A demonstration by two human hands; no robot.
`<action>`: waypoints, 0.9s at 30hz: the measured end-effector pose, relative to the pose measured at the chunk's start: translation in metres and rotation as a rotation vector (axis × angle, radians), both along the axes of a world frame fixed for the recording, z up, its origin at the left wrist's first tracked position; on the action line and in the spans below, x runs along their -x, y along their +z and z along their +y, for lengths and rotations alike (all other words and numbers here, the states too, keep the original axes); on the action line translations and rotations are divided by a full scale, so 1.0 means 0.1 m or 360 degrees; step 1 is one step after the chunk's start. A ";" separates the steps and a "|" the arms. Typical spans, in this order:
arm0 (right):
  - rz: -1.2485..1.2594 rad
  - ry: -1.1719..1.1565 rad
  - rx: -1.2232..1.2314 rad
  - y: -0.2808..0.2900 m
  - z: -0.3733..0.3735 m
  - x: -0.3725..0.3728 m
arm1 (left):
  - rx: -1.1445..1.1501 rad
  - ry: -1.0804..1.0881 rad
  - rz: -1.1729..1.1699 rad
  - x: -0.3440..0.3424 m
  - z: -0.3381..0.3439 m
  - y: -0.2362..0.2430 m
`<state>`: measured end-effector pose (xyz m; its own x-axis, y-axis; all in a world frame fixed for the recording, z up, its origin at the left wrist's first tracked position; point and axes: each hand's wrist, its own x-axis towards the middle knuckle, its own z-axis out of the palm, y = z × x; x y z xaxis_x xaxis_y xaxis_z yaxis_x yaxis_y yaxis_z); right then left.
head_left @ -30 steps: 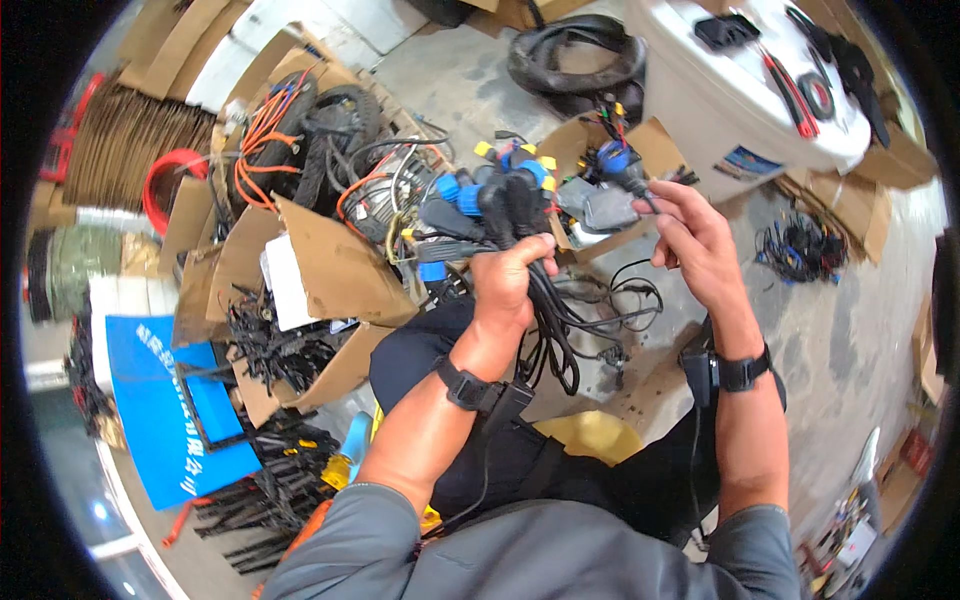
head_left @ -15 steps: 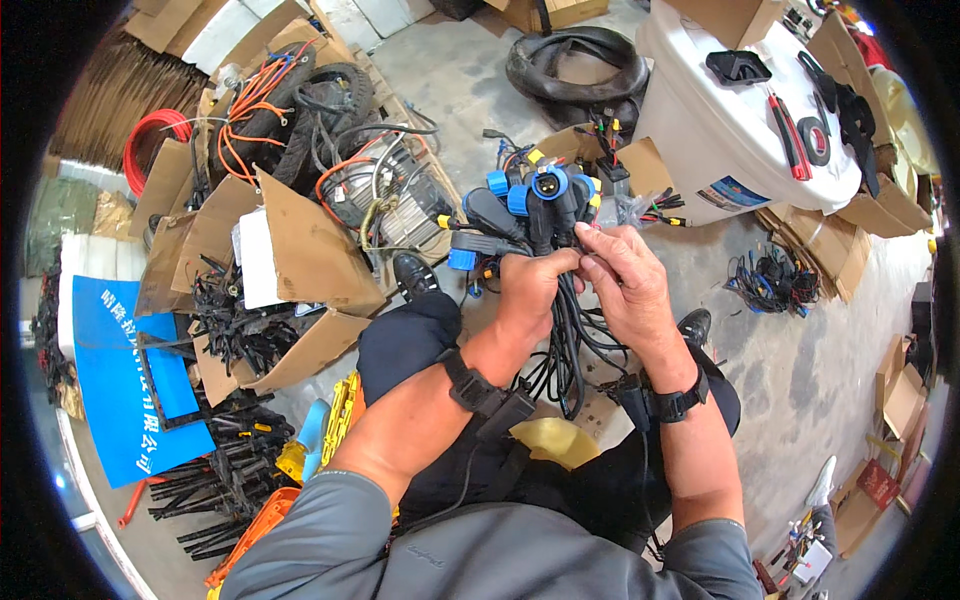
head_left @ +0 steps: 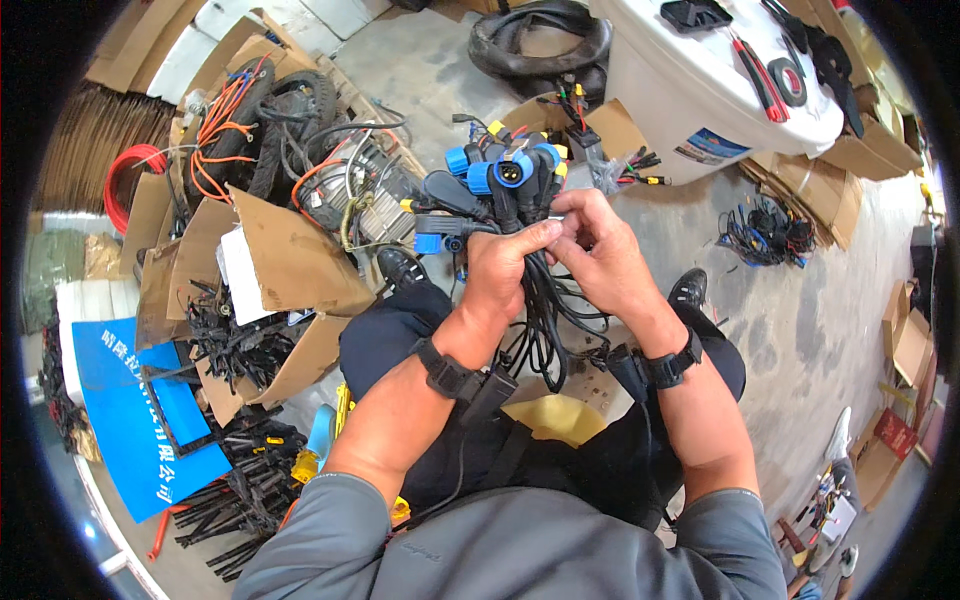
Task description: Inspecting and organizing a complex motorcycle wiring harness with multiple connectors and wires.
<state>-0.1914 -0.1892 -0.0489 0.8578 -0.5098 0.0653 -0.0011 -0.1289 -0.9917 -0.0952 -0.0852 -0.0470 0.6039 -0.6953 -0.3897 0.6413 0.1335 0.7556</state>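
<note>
A bundle of black cables hangs in front of me, with several blue-capped round plugs and small yellow-tipped connectors fanned out at its upper end. My left hand is closed around the bundle just below the plugs, its thumb lying across the cables. At the bundle's right side, my right hand has its thumb and fingers pinched close to the left thumb. What sits in that pinch is too small to make out. The lower cable loops dangle between my knees, above a yellow piece by my lap.
Left of me stand an open carton with black parts and a blue sign board. Ahead are a motor-like metal unit, a black inner tube and a white tub with tools on top. A wire pile lies right.
My hands and the bundle sit slightly farther left and higher in the picture, as does most of the scene. Both hands keep nearly the same grip; the right fingers have shifted slightly.
</note>
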 end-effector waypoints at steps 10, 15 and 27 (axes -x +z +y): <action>0.0232 0.0446 0.0445 0.05 -0.37 0.14 | 0.0013 0.0096 -0.0189 -0.24 0.13 -0.07; 0.0220 0.0405 0.0580 -0.12 -0.54 0.22 | 0.0186 -0.0037 -0.0160 -0.30 0.19 0.00; 0.0357 0.0459 0.0917 -0.37 -0.23 -0.01 | 0.0368 -0.0338 -0.0244 -0.15 0.23 0.12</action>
<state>-0.1908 -0.2123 -0.0864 0.9786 -0.1959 0.0627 -0.0849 -0.6621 -0.7446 -0.0799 -0.0624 -0.0355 0.4756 -0.8710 -0.1229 0.5543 0.1882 0.8108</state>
